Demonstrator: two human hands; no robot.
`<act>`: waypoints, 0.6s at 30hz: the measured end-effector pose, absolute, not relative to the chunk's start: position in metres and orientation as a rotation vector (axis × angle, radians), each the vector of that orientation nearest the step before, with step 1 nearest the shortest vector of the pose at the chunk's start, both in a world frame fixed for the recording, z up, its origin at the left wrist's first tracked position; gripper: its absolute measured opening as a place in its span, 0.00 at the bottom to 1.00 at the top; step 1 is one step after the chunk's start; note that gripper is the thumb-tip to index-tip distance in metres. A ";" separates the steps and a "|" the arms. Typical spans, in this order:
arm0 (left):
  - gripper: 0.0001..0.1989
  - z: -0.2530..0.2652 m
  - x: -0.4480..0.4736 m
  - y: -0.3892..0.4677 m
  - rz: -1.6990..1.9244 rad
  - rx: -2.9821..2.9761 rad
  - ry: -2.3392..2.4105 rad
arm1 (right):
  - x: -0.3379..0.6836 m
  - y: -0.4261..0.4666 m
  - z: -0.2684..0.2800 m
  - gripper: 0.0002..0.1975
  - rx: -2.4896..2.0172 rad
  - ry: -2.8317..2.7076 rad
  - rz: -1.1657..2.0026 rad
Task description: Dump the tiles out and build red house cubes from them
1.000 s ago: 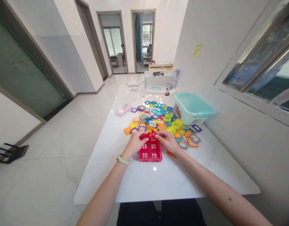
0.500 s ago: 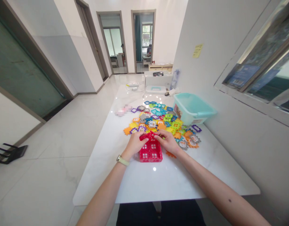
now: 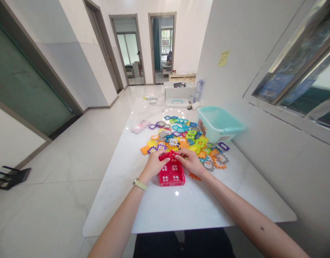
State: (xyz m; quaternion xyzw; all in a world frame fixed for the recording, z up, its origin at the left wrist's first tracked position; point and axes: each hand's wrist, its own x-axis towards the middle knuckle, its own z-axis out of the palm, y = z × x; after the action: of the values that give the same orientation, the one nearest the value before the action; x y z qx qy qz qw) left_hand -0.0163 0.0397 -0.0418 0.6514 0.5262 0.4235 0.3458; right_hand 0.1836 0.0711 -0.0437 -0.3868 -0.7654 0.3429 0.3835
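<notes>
A red box-like structure (image 3: 170,175) of joined interlocking window tiles rests on the table in front of me, its top open. My left hand (image 3: 155,164) grips its far left corner, thumb inside and fingers behind the wall. At the far right corner, my right hand (image 3: 190,161) pinches the raised red tiles along the back edge. The fingertips partly hide those tiles. Just beyond both hands lies a spread heap of loose colourful interlocking tiles (image 3: 183,144), some with white window frames. An orange tile (image 3: 194,176) lies under my right wrist.
A turquoise plastic tub (image 3: 221,123) stands at the right of the white table (image 3: 154,211), near the wall. Farther back are a white box (image 3: 180,93), a clear bottle (image 3: 198,90) and a power strip (image 3: 151,97). A blurred pink item (image 3: 139,127) lies at the left edge.
Both hands keep their hold on the red structure, with hardly any movement. The view has shifted very slightly.
</notes>
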 end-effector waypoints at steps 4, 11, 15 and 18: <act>0.10 -0.045 -0.016 0.041 1.112 1.641 1.340 | 0.184 0.071 -0.044 0.12 -0.984 -1.955 0.887; 0.11 -0.048 -0.014 0.043 1.085 1.493 1.277 | 0.185 0.071 -0.039 0.12 -0.958 -1.982 0.870; 0.11 -0.049 -0.014 0.043 1.069 1.436 1.259 | 0.185 0.069 -0.037 0.12 -0.942 -1.980 0.853; 0.12 -0.048 -0.014 0.042 1.054 1.423 1.273 | 0.186 0.070 -0.038 0.12 -0.941 -1.957 0.833</act>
State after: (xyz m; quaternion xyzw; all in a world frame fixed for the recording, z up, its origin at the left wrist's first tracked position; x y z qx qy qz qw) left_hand -0.0140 0.0423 -0.0482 0.5785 0.5177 0.4286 0.4622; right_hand 0.1856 0.0696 -0.0383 -0.3714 -0.7724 0.3287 0.3968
